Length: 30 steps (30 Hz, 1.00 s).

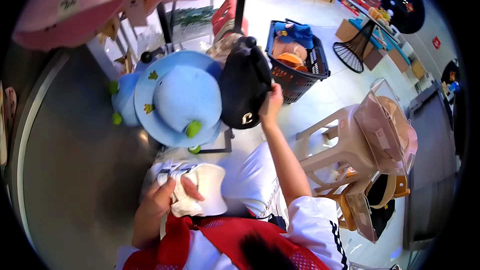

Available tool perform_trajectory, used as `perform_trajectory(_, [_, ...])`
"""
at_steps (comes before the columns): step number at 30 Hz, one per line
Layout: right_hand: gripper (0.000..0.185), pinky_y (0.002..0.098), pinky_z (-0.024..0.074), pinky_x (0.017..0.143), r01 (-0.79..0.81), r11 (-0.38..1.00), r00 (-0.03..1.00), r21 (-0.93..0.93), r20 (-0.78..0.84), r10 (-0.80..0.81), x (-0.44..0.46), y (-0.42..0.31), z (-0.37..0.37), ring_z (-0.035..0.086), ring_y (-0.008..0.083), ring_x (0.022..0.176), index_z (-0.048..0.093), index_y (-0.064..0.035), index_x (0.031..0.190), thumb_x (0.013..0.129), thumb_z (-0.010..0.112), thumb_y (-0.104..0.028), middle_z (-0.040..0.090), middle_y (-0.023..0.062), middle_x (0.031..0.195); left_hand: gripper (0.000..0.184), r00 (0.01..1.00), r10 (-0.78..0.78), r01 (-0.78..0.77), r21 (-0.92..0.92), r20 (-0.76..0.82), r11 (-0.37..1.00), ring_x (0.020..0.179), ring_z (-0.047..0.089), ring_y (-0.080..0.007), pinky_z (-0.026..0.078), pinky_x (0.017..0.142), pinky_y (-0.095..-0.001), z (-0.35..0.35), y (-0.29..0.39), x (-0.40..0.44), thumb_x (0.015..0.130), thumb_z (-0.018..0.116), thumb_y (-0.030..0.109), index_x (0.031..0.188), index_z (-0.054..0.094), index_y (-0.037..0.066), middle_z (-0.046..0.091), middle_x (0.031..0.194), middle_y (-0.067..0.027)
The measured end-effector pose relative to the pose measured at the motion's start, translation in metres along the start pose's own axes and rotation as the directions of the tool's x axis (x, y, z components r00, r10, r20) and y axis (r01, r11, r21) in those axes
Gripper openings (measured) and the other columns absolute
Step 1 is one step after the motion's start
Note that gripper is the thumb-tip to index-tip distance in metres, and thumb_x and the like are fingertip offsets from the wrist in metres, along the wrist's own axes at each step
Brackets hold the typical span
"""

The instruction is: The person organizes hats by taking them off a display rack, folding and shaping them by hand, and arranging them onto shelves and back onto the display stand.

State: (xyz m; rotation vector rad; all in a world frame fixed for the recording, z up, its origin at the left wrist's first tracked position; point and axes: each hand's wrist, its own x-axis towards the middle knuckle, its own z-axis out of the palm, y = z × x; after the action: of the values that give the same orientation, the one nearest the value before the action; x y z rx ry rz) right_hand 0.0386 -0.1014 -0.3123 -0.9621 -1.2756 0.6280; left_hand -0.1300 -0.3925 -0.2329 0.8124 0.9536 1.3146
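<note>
My left hand point(161, 196) grips a cream-white cap point(204, 186) low in front of me, its fingers wrapped over the cap's folded side. Farther forward, my right hand point(271, 104) is closed at the right edge of a black cap point(243, 89) with a white letter on its front. Several black caps seem stacked there on the rack. Touching them on the left is a light blue bucket hat point(187, 97) with green and yellow frog-foot-like bits; another blue piece point(126, 99) shows behind it.
Pink hats point(100, 7) hang overhead at upper left. A dark shopping basket point(300, 77) holding blue and orange caps stands on the floor ahead. To the right, a beige plastic stool point(332, 140) bears a clear container point(382, 130) with pink hats. A grey panel point(75, 160) lies at left.
</note>
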Motion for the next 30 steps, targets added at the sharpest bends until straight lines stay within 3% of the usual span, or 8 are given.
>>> perform_trajectory(5, [0.022,0.0274,0.0307,0.086,0.136,0.991,0.912,-0.002,-0.389,-0.127,-0.030,-0.031,-0.034,0.042,0.0178,0.093,0.044,-0.0001,0.099,0.084,0.043,-0.016,0.044,0.0095,0.099,0.049,1.000,-0.016,0.017,-0.296,0.008,0.955,0.108,0.045,-0.0333,0.031,0.095,-0.0424,0.002,-0.011,-0.001,0.086,0.035,0.033,0.114,0.040,-0.006,0.048,0.112,-0.0248])
perform_trajectory(8, [0.021,0.0313,0.0347,0.082,0.303,0.931,0.942,0.205,0.085,-0.325,-0.097,-0.081,-0.067,0.046,0.0206,0.090,0.046,-0.0010,0.098,0.081,0.047,-0.013,0.047,0.0112,0.096,0.057,0.993,0.119,-0.115,-0.294,-0.004,0.949,0.125,0.023,-0.0301,0.016,0.103,-0.0392,0.021,-0.012,0.011,0.085,0.037,0.035,0.126,0.028,-0.004,0.026,0.132,-0.0197])
perform_trajectory(11, [0.019,0.0314,0.0429,0.070,0.106,0.986,0.665,0.131,0.728,-0.168,-0.147,-0.130,-0.069,0.053,0.0213,0.077,0.049,-0.0021,0.094,0.078,0.053,-0.012,0.054,0.0104,0.083,0.061,0.984,0.173,-0.160,-0.223,0.039,0.962,0.129,0.012,-0.0277,0.009,0.104,-0.0374,0.028,-0.024,0.024,0.086,0.036,0.036,0.129,0.021,-0.005,0.015,0.138,-0.0163])
perform_trajectory(18, [0.005,0.0197,0.0309,0.044,-0.645,0.748,0.614,0.157,0.689,0.384,-0.131,-0.125,-0.072,0.041,0.0031,0.051,0.052,-0.0024,0.079,0.078,0.055,-0.006,0.044,-0.0017,0.058,0.061,0.982,0.123,-0.097,-0.171,0.145,0.980,0.128,0.012,-0.0284,0.009,0.104,-0.0378,0.029,-0.029,0.021,0.088,0.031,0.036,0.130,0.016,-0.006,0.014,0.138,-0.0165])
perform_trajectory(22, [0.014,0.0201,0.0312,0.045,-0.153,0.979,0.429,0.137,0.902,-0.059,-0.117,-0.139,-0.071,0.040,0.0049,0.049,0.051,-0.0026,0.080,0.076,0.061,-0.011,0.046,0.0011,0.057,0.063,0.977,0.132,-0.098,-0.197,0.169,0.976,0.128,0.013,-0.0289,0.010,0.104,-0.0389,0.033,-0.027,0.020,0.088,0.032,0.037,0.130,0.015,-0.007,0.014,0.138,-0.0171])
perform_trajectory(25, [0.010,0.0206,0.0306,0.046,-0.395,0.913,0.363,-0.100,0.896,0.255,-0.096,-0.163,-0.078,0.041,0.0038,0.053,0.052,-0.0016,0.079,0.074,0.059,-0.006,0.048,-0.0024,0.066,0.064,0.979,0.113,-0.077,-0.209,0.168,0.975,0.128,0.013,-0.0288,0.010,0.104,-0.0386,0.036,-0.019,0.019,0.087,0.032,0.037,0.130,0.013,-0.007,0.013,0.138,-0.0177])
perform_trajectory(29, [0.015,0.0241,0.0390,0.054,0.038,0.980,0.356,0.193,0.914,-0.194,-0.063,-0.176,-0.081,0.049,0.0127,0.059,0.055,-0.0008,0.085,0.078,0.058,-0.013,0.052,0.0072,0.069,0.067,0.937,0.191,-0.147,-0.165,0.294,0.975,0.128,0.013,-0.0290,0.011,0.104,-0.0385,0.052,-0.003,0.029,0.086,0.034,0.038,0.130,0.012,-0.008,0.011,0.138,-0.0181])
perform_trajectory(30, [0.015,0.0240,0.0399,0.057,-0.020,0.996,0.428,0.090,0.901,-0.073,-0.049,-0.186,-0.085,0.050,0.0124,0.064,0.055,-0.0005,0.087,0.079,0.057,-0.014,0.052,0.0075,0.074,0.068,0.922,0.229,-0.190,-0.152,0.311,0.970,0.128,0.015,-0.0292,0.012,0.103,-0.0390,0.052,-0.001,0.031,0.085,0.035,0.041,0.129,0.016,-0.008,0.013,0.137,-0.0191])
